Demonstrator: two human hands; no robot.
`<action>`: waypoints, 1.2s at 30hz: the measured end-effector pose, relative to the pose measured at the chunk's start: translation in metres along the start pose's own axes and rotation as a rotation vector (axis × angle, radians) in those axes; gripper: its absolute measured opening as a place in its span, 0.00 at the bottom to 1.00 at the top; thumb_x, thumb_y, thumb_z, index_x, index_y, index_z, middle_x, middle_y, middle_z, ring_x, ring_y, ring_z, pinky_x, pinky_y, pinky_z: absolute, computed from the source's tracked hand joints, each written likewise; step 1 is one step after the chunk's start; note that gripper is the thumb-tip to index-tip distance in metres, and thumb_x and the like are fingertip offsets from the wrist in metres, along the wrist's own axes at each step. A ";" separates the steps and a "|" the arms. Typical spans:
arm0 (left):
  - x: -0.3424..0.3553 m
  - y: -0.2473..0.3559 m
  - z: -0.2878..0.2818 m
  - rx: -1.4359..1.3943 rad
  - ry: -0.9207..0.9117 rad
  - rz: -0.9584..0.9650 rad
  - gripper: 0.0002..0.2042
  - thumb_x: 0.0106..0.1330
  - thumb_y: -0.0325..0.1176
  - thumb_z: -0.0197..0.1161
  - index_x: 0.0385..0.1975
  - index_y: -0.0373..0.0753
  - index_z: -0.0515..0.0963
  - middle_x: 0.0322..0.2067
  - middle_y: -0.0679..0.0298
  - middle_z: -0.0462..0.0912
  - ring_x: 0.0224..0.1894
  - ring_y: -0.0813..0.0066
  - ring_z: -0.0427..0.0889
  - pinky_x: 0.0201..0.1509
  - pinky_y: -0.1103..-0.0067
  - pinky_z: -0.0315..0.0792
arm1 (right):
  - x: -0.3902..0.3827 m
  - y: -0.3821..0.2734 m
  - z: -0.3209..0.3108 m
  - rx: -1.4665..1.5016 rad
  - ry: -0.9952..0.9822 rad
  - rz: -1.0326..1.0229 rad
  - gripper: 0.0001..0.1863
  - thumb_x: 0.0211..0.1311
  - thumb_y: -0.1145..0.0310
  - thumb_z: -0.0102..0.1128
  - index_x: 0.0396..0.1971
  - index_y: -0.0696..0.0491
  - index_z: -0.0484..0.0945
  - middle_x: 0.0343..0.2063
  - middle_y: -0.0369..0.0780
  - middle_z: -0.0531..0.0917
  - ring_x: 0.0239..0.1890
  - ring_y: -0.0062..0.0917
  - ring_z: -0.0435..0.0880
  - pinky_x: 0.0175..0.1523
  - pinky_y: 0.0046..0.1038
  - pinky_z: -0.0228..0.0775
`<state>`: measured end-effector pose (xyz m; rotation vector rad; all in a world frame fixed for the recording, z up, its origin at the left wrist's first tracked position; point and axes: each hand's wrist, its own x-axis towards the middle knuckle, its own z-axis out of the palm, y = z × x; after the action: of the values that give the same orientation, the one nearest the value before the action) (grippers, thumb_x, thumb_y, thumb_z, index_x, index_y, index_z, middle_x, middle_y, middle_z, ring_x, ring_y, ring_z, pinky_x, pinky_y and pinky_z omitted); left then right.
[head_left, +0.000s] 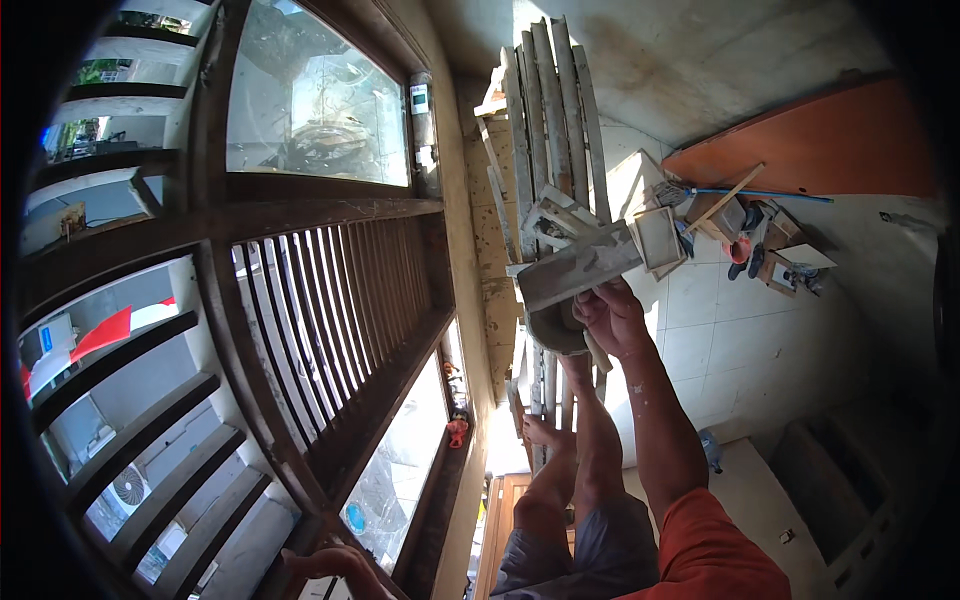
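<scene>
The grey trowel [580, 267] is up in the air in front of the person, across the bench [549, 110], its right end reaching out past the bench's right edge. It is a long, flat, nearly rectangular plate with straight long sides, sitting aslant, the right end higher in view than the left. Its face is dull and patchy, darker grey in places and paler in others, as if smeared with something dry; the lower long edge catches a paler line. The right hand [612, 318] is closed on it at the lower edge, near the right end, fingers bent in under the plate; the handle itself is hidden from me. Just below the plate shows a rounded grey vessel [557, 332], and I can't tell whether the hand touches it. Over by the dark wooden frame [290, 490], the left hand [335, 568] is low and shadowed; I can't tell whether it grips anything.

Farther down, the person's bare feet [548, 433] are on the bench's long slats. Beyond the plate, a pale-edged tray [562, 217] sits between the bench's side edges. Past the right edge, a wooden box frame [657, 240] lies on the pale floor [700, 345], and behind it an orange-brown board [820, 140] leans at the wall.
</scene>
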<state>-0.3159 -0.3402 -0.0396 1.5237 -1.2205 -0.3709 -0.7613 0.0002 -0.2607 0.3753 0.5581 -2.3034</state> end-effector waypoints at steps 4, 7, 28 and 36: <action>0.003 -0.028 -0.014 0.270 -0.049 -0.139 0.35 0.68 0.64 0.49 0.66 0.43 0.69 0.66 0.57 0.66 0.65 0.51 0.66 0.59 0.44 0.68 | -0.051 0.007 0.079 0.080 -0.042 0.006 0.21 0.68 0.68 0.59 0.58 0.56 0.71 0.46 0.44 0.82 0.35 0.30 0.82 0.40 0.31 0.75; -0.025 -0.018 0.008 0.206 -0.132 -0.155 0.33 0.71 0.59 0.52 0.58 0.31 0.73 0.56 0.49 0.74 0.53 0.55 0.73 0.58 0.57 0.72 | -0.078 -0.002 0.134 -0.085 -0.179 -0.075 0.20 0.72 0.58 0.51 0.55 0.56 0.70 0.56 0.48 0.77 0.56 0.37 0.79 0.59 0.40 0.73; -0.043 0.017 0.005 0.194 -0.263 -0.083 0.36 0.69 0.54 0.61 0.59 0.22 0.68 0.58 0.39 0.75 0.56 0.53 0.77 0.62 0.66 0.69 | -0.071 0.137 0.538 0.313 -0.349 0.117 0.32 0.74 0.74 0.52 0.74 0.53 0.52 0.50 0.46 0.83 0.47 0.22 0.85 0.50 0.24 0.80; -0.048 0.042 0.005 0.282 -0.347 -0.229 0.36 0.69 0.56 0.61 0.55 0.21 0.70 0.56 0.41 0.76 0.55 0.55 0.76 0.63 0.68 0.68 | 0.004 0.128 0.588 0.293 -0.429 -0.062 0.34 0.73 0.76 0.53 0.74 0.53 0.51 0.49 0.47 0.83 0.48 0.23 0.85 0.46 0.22 0.82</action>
<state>-0.3605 -0.2983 -0.0227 1.9066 -1.4140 -0.6576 -0.7343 -0.3743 0.2089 -0.0081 0.0195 -2.4313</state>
